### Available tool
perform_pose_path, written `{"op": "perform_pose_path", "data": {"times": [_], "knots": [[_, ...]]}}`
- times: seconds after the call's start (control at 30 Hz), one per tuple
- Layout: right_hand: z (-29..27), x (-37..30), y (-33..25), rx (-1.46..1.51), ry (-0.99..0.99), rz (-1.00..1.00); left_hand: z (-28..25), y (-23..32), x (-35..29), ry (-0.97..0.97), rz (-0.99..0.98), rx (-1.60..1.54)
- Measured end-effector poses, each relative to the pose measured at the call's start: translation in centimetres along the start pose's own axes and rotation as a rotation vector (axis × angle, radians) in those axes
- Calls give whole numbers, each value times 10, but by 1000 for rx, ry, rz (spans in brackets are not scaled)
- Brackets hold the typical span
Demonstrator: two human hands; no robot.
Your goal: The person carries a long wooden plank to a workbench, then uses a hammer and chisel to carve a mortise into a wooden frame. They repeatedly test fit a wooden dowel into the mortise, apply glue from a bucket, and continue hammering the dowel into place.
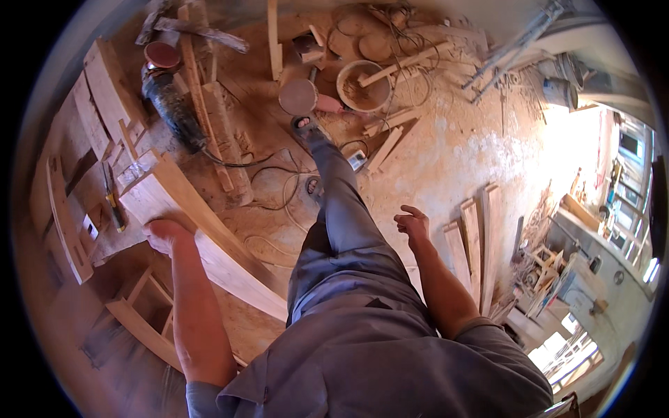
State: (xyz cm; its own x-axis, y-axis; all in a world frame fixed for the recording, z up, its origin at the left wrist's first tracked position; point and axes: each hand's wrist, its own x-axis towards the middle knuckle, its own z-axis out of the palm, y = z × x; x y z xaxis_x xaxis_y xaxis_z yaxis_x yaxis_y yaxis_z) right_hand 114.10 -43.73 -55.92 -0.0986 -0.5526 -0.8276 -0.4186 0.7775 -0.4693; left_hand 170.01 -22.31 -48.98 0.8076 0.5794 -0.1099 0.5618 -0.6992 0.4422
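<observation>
A long, thick piece of pale wood runs from the workbench at the left down toward my legs. My left hand is closed at its near edge, close to the far end; the fingertips are partly hidden behind the wood. In mid-air to the right of my legs, my right hand is empty, some fingers loosely curled and others stretched out. Beyond the wood lies a dark power tool with a round reddish disc. A chisel-like tool with a yellow and black handle rests on the workbench.
Several planks lie on the dusty floor to my right. A bucket with a stick across it stands ahead, near a round disc. Cables trail over the floor beside my feet. Wooden framing is below the bench.
</observation>
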Motion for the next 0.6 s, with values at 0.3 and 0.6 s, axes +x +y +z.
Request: {"op": "perform_pose_path", "data": {"times": [0.3,0.6], "knots": [[-37,-31,54,9,-63,40,54,-42,81,-150,1041,2031],[-103,-22,76,-259,37,-132,44,-22,41,21,1061,1945]]}}
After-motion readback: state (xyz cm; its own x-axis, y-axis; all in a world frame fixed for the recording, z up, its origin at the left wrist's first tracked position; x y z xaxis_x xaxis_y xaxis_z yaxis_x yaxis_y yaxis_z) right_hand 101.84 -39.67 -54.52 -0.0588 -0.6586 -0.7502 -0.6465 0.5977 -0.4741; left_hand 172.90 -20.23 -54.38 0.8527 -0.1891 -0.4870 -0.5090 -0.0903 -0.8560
